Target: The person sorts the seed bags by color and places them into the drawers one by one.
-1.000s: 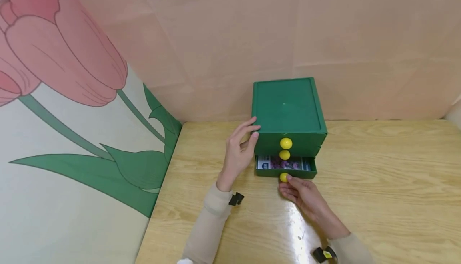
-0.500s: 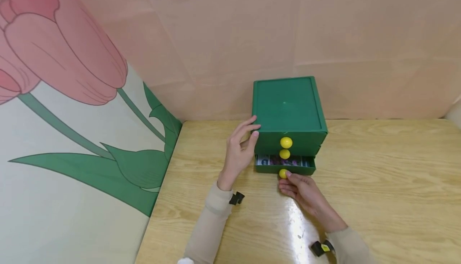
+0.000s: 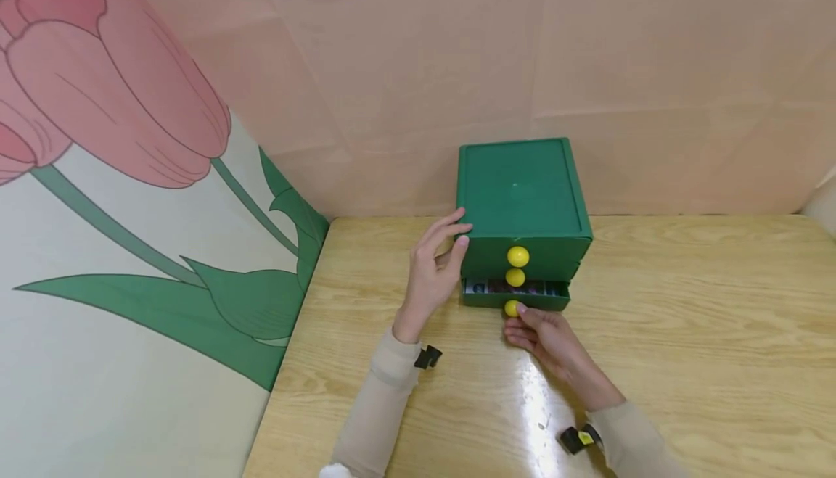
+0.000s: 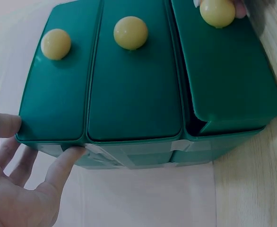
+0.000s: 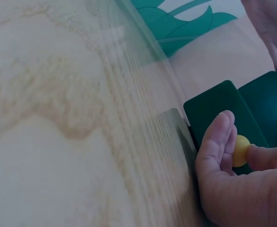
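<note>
A green drawer box [image 3: 519, 188] with three stacked drawers and round yellow knobs stands on the wooden table. Its bottom drawer [image 3: 480, 298] sticks out a little at the front, and printed paper with a dark purple picture shows inside. My right hand [image 3: 551, 340] pinches the yellow knob [image 5: 241, 150] of that drawer between thumb and fingers. At the box's front left corner rests my left hand [image 3: 432, 275], fingers spread, fingertips on the top edge and side. In the left wrist view the upper and middle drawers [image 4: 134, 94] sit flush while the bottom one juts forward.
The wooden table [image 3: 705, 318] reaches out on both sides of the box. Behind it hangs a pinkish cloth backdrop [image 3: 405, 86]. A white panel with a painted tulip [image 3: 117, 86] borders the table on the left.
The right hand has moved toward the box with the knob, and the bottom drawer has slid further in, so less of the paper shows. My left hand stays at the corner.
</note>
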Tool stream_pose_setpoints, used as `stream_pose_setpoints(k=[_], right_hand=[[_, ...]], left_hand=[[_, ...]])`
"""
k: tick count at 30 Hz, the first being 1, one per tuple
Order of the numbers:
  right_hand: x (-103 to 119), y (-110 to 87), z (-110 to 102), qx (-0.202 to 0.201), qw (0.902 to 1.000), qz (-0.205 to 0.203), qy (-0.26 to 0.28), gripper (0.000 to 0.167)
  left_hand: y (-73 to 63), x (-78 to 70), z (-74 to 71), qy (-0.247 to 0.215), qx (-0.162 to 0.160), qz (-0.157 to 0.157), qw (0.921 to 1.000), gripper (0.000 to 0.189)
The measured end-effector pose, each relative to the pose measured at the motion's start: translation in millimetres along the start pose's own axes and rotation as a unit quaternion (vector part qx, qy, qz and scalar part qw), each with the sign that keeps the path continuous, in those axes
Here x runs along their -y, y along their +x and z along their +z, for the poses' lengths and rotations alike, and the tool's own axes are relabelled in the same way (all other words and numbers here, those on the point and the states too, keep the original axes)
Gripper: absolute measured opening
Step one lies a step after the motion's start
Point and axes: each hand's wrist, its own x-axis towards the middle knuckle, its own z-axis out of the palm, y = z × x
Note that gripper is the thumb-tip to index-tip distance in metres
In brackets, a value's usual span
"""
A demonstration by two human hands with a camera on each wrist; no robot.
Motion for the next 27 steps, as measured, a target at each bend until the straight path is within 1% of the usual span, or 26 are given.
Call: stream_pose_setpoints(k=[6,13,20,27], right_hand=[[2.0,2.6,-0.8,0.003,1.0000,-0.001,-0.007,0.048],[2.5,5.3,-2.1,-0.004,1.0000,-0.001,0.004,0.050],[3.3,9.1,-3.2,0.007,0.9999,-0.006,0.007,0.051],[4.9,10.6,-2.9,-0.001,1.0000,0.000,0.009,0.050]], left_hand=[[-0.5,0.6,0.8,-0.002,0.001,-0.003,1.0000,0.023],[-0.3,1.8,1.2,0.001,0.002,-0.005,1.0000,0.023],[-0.5,1.9,0.8,0.006,0.001,-0.002,1.0000,0.022],[-0.3,0.1,1.1,0.007,0.001,-0.002,1.0000,0.022]])
